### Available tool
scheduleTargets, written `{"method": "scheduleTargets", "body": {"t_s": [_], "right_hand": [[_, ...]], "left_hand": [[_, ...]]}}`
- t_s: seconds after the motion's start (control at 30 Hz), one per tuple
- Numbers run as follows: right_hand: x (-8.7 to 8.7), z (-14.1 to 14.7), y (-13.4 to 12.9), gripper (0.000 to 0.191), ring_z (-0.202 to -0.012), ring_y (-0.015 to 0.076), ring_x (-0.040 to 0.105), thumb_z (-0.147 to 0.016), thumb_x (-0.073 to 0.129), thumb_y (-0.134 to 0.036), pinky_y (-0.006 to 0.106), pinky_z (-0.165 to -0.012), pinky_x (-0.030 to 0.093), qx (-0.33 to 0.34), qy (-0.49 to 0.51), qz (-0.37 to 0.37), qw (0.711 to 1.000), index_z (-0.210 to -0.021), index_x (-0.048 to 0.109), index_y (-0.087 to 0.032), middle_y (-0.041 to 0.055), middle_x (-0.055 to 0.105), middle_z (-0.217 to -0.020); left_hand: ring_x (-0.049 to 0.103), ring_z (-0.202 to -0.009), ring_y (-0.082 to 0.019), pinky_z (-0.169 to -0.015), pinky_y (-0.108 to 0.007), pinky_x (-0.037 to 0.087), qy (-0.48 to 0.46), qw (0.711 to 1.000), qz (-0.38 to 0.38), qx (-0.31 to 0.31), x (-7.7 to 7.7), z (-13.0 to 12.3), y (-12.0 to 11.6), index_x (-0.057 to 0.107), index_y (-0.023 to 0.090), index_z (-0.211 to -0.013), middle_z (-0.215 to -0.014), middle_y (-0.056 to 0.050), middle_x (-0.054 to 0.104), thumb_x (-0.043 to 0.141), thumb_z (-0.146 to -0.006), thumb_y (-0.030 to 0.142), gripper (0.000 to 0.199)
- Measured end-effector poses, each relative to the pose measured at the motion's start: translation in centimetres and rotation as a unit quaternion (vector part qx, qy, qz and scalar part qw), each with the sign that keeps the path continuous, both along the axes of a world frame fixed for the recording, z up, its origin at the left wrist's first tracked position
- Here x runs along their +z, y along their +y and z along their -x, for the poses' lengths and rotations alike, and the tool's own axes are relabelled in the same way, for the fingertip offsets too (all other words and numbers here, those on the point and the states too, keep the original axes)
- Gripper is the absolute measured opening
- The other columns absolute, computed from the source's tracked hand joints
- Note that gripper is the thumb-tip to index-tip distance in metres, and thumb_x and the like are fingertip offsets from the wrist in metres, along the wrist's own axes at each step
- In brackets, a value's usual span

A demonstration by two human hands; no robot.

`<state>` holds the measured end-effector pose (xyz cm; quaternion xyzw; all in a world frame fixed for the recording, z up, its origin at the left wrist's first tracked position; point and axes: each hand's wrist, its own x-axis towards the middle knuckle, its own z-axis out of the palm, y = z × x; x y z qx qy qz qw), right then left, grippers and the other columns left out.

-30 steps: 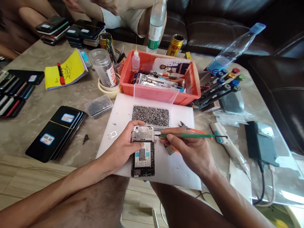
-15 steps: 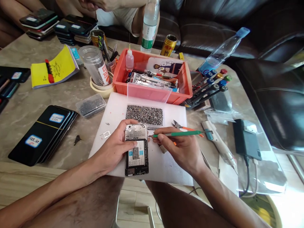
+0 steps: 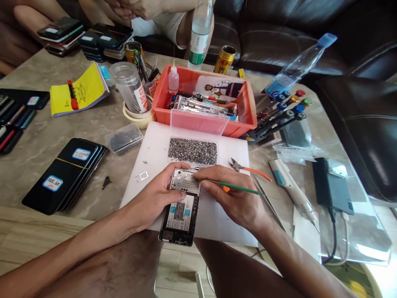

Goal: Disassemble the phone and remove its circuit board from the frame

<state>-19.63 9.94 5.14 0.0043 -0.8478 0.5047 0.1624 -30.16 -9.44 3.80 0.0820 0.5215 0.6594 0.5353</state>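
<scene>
My left hand (image 3: 161, 192) is closed on the side of a smartphone (image 3: 178, 223) with its back cover off, so the battery and a metal shield show. Its thumb lies across the phone near the battery's top. In my right hand (image 3: 232, 190) is a slim tool with a green handle (image 3: 238, 187), gripped like a pen. The fingertips hide its working end, at the phone's upper right edge. Under both hands lies a white foam pad (image 3: 217, 219). A clear box of tiny screws (image 3: 192, 151) stands on the pad beyond the phone, and a SIM tray (image 3: 143, 176) lies to the left.
Orange-handled side cutters (image 3: 248, 168) and a white electric screwdriver (image 3: 291, 188) lie to the right. A red bin of tools (image 3: 204, 120) stands behind the pad. Stacked phones (image 3: 65, 174) are at left. A person's hands (image 3: 136, 8) show across the table.
My right hand has moved left, bringing the tool to the phone's upper right edge. The phone's lower end has tilted toward me. The whole view has shifted slightly.
</scene>
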Motion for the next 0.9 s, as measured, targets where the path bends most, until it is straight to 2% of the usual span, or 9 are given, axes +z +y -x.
{"method": "scheduleTargets", "body": {"t_s": [0.27, 0.4, 0.47, 0.53, 0.6, 0.67, 0.73, 0.8, 0.9], "right_hand": [[-1.1, -0.1, 0.5, 0.022, -0.106, 0.0197, 0.075, -0.102, 0.066, -0.013, 0.035, -0.093, 0.060, 0.083, 0.065, -0.136, 0.985, -0.122, 0.074, -0.019, 0.0078, 0.081, -0.114], [-1.5, -0.3, 0.6, 0.023, -0.097, 0.0199, 0.076, -0.102, 0.066, -0.013, 0.034, -0.081, 0.062, 0.088, 0.090, -0.203, 0.971, -0.123, 0.074, -0.017, 0.0101, 0.081, -0.116], [-1.2, -0.5, 0.6, 0.023, -0.097, 0.0201, 0.077, -0.101, 0.065, -0.012, 0.033, -0.081, 0.063, 0.079, 0.100, -0.209, 0.970, -0.122, 0.075, -0.017, 0.0106, 0.081, -0.114], [-0.8, -0.6, 0.5, 0.022, -0.099, 0.0197, 0.078, -0.101, 0.064, -0.011, 0.032, -0.086, 0.064, 0.049, 0.090, -0.177, 0.979, -0.119, 0.076, -0.017, 0.0104, 0.081, -0.114], [-0.4, -0.8, 0.3, 0.018, -0.096, 0.0190, 0.079, -0.100, 0.066, -0.015, 0.031, -0.086, 0.065, -0.009, 0.051, -0.110, 0.993, -0.114, 0.077, -0.018, 0.0085, 0.082, -0.107], [-0.1, -0.9, 0.2, 0.014, -0.083, 0.0178, 0.079, -0.101, 0.067, -0.022, 0.028, -0.073, 0.065, -0.077, -0.010, -0.021, 0.997, -0.109, 0.078, -0.019, 0.0053, 0.082, -0.091], [0.0, -0.9, 0.1, 0.017, -0.070, 0.0166, 0.078, -0.102, 0.067, -0.031, 0.024, -0.058, 0.062, -0.124, -0.065, 0.070, 0.988, -0.102, 0.079, -0.019, 0.0031, 0.080, -0.079], [0.0, -0.9, 0.0, 0.022, -0.065, 0.0157, 0.077, -0.101, 0.067, -0.036, 0.021, -0.053, 0.060, -0.137, -0.093, 0.133, 0.977, -0.094, 0.079, -0.019, 0.0031, 0.079, -0.077], [0.0, -0.9, -0.2, 0.023, -0.067, 0.0146, 0.078, -0.100, 0.068, -0.036, 0.020, -0.058, 0.062, -0.126, -0.101, 0.160, 0.974, -0.090, 0.078, -0.018, 0.0035, 0.080, -0.082]], "left_hand": [[0.070, -0.079, -0.016, -0.067, -0.024, 0.051, -0.020, 0.999, 0.039, -0.009, 1.0, -0.1, 0.0, 0.054, 0.028, -0.139, -0.101, 0.001, 0.074, 0.072, -0.078, 0.011, 0.065], [0.066, -0.067, -0.014, -0.058, -0.022, 0.048, -0.016, 0.997, 0.070, -0.018, 1.3, 0.1, 0.0, 0.054, 0.029, -0.140, -0.095, 0.002, 0.074, 0.072, -0.076, 0.012, 0.069], [0.066, -0.065, -0.014, -0.056, -0.022, 0.047, -0.013, 0.997, 0.076, -0.022, 1.3, 0.1, 0.1, 0.053, 0.031, -0.140, -0.091, 0.003, 0.073, 0.072, -0.077, 0.014, 0.068], [0.070, -0.070, -0.017, -0.059, -0.023, 0.050, -0.021, 0.997, 0.068, -0.020, 1.3, 0.2, 0.1, 0.053, 0.031, -0.139, -0.088, 0.003, 0.073, 0.073, -0.078, 0.016, 0.066], [0.072, -0.073, -0.018, -0.061, -0.024, 0.052, -0.024, 0.998, 0.064, -0.018, 1.3, 0.2, 0.0, 0.053, 0.030, -0.137, -0.088, 0.002, 0.074, 0.074, -0.079, 0.018, 0.062], [0.072, -0.072, -0.018, -0.061, -0.024, 0.053, -0.017, 0.997, 0.070, -0.016, 1.3, 0.1, -0.1, 0.054, 0.029, -0.134, -0.090, 0.001, 0.075, 0.074, -0.081, 0.020, 0.058], [0.074, -0.076, -0.020, -0.063, -0.025, 0.055, -0.014, 0.997, 0.073, -0.009, 1.2, 0.1, -0.3, 0.053, 0.029, -0.133, -0.094, 0.000, 0.077, 0.075, -0.084, 0.022, 0.054], [0.077, -0.081, -0.022, -0.066, -0.028, 0.057, -0.023, 0.997, 0.069, -0.001, 1.2, 0.1, -0.4, 0.052, 0.030, -0.132, -0.097, -0.001, 0.077, 0.075, -0.086, 0.023, 0.052], [0.076, -0.080, -0.021, -0.066, -0.028, 0.057, -0.014, 0.997, 0.070, 0.014, 1.3, 0.1, -0.4, 0.051, 0.031, -0.131, -0.095, 0.000, 0.076, 0.075, -0.086, 0.023, 0.051]]}}
